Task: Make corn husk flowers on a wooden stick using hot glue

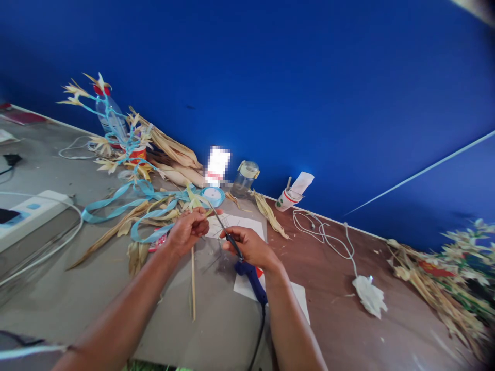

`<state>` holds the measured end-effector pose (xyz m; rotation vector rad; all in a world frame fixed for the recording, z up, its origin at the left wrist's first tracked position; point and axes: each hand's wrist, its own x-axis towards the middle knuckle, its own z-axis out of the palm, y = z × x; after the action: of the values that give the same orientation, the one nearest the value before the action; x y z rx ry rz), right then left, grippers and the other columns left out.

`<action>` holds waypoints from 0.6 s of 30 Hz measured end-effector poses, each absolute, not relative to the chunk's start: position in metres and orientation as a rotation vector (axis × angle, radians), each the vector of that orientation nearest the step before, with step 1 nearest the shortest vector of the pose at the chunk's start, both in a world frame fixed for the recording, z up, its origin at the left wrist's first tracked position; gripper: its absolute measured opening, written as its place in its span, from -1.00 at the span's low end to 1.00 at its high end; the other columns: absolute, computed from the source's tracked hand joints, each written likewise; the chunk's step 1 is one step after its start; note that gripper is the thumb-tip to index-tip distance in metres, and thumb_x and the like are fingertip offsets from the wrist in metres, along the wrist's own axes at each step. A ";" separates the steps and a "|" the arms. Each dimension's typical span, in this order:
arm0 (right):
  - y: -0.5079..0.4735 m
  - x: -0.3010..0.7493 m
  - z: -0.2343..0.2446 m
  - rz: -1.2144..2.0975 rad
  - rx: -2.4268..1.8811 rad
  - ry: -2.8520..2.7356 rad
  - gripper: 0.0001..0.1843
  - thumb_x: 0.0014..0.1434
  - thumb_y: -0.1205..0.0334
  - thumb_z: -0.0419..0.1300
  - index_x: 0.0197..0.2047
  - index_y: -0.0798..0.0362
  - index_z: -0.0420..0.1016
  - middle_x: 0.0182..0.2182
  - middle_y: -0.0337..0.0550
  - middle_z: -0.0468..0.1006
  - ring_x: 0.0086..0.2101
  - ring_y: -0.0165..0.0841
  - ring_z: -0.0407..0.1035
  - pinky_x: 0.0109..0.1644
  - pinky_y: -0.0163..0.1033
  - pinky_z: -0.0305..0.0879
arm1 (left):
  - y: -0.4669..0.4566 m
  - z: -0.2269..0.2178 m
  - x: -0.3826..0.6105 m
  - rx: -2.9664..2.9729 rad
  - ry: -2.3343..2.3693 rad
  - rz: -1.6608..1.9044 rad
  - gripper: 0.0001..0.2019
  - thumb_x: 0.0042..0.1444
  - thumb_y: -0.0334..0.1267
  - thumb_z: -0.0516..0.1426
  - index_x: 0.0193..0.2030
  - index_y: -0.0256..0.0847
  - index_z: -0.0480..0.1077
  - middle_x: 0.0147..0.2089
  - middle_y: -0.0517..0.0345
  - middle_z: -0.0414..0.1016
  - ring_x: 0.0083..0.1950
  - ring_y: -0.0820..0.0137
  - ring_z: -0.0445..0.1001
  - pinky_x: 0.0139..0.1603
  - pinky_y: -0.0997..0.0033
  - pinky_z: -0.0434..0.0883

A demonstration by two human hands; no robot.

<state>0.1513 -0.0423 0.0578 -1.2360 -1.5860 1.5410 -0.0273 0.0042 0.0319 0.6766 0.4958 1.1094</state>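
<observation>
My left hand [188, 230] is closed round the top of a thin wooden stick [193, 288] that hangs down over the table, with dried husk pieces at its fingers. My right hand [250, 246] grips a blue glue gun [251, 275], its black nozzle pointing up and left toward the left hand. The gun's dark cord [258, 340] runs down between my forearms. White paper sheets [242, 224] lie under both hands. Light blue ribbon [116, 205] trails left from a ribbon spool [212, 196] just behind the left hand.
Dried corn husks [170, 149] pile at the blue wall beside a plastic bottle [110, 116] holding husk flowers. A glass jar [245, 178], a paper cup [286, 198], a white cable [328, 237] and a power strip [29, 208] lie around. More husk flowers [444, 278] crowd the right.
</observation>
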 end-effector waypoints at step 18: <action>-0.043 0.163 0.068 1.518 -1.272 -1.652 -0.73 -0.07 0.10 0.26 -0.35 0.10 0.40 -0.63 -0.39 0.17 -0.61 -0.56 0.00 -0.54 -0.41 -0.10 | 0.008 0.031 -0.031 0.648 0.593 1.034 -0.83 -0.17 -0.46 0.10 -0.61 -0.24 0.14 -0.59 0.17 0.42 -0.75 0.70 -0.11 -0.69 0.56 -0.01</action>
<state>0.1627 -0.0435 0.0683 -1.2719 -1.6520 1.5176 -0.0306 0.0076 0.0309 0.6483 0.5929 1.0341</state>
